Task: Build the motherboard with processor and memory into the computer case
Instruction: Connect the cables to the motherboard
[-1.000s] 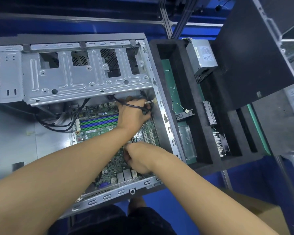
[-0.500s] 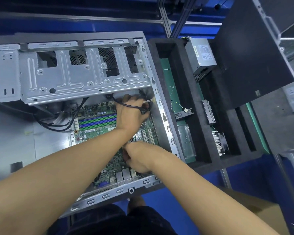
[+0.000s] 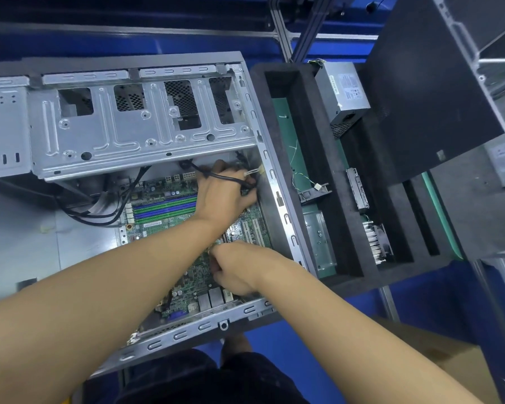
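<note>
"Steel shell on the left, then: how far has the build got?" asks the first.

"From that side, the computer case (image 3: 286, 220) lies open, its drive cage (image 3: 123, 135) bare, and a loop of black cables (image 3: 85, 218) sags below the cage. Next comes the motherboard (image 3: 158, 228), flat inside the case on the floor panel, its ports toward the near rail. The board is in, so I judge that much done."

"Memory and processor?"

"Blue and green memory slots (image 3: 166, 207) show on the far part of the board, but I cannot tell whether sticks are seated. The processor, if fitted, is hidden under the forearms."

"And the hands?"

"The left hand (image 3: 225, 196) is at the board's far right corner, fingers curled round a black cable (image 3: 197, 170), with a small white-wired plug (image 3: 260, 170) just beside the fingertips. The right hand (image 3: 233, 272) is curled, knuckles up, on the near right part of the board. I cannot tell what it pinches, if anything. My guess is that the cable is being held clear while the board is seated or fastened. I can make out no screws."

"What is left?"

"Further right, outside the case, a foam tray (image 3: 349, 246) holds a heatsink (image 3: 375, 243) and, at its far end, a power supply (image 3: 343, 91). Neither is fitted yet. Fastening and cabling probably lie ahead."
</note>
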Demonstrator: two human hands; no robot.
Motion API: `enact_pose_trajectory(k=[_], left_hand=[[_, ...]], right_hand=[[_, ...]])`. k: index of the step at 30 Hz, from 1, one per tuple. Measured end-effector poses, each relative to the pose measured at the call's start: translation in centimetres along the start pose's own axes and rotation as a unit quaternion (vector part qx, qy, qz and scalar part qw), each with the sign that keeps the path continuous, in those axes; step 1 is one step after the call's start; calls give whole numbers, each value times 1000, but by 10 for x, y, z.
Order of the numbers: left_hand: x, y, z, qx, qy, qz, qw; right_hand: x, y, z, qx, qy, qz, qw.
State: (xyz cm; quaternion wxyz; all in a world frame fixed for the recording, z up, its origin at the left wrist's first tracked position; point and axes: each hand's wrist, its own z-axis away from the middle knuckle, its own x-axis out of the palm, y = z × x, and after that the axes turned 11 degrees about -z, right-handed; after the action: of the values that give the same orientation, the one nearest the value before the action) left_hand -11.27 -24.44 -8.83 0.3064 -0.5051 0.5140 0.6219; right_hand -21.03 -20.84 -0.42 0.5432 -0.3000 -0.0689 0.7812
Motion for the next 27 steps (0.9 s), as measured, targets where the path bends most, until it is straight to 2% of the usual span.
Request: enact_pose_trajectory(k=[4,8,13,20,27], left_hand=[[-7,2,-3,7,-1,-17,1000],[-15,2,-7,15,-37,53,998],[-13,-6,-10,78,-66,20,995],[-8,-3,-5,64,-2,-15,998],[-16,-5,-5,81,5,32,996]], right_hand=[[0,-1,0,1,-1,1,1000],[0,-2,0,2,-1,5,1000],[-1,-2,1,-4,0,1,1000],[0,-2,-2,0,-8,8,1000],[0,-1,-1,-3,6,-2,1000]])
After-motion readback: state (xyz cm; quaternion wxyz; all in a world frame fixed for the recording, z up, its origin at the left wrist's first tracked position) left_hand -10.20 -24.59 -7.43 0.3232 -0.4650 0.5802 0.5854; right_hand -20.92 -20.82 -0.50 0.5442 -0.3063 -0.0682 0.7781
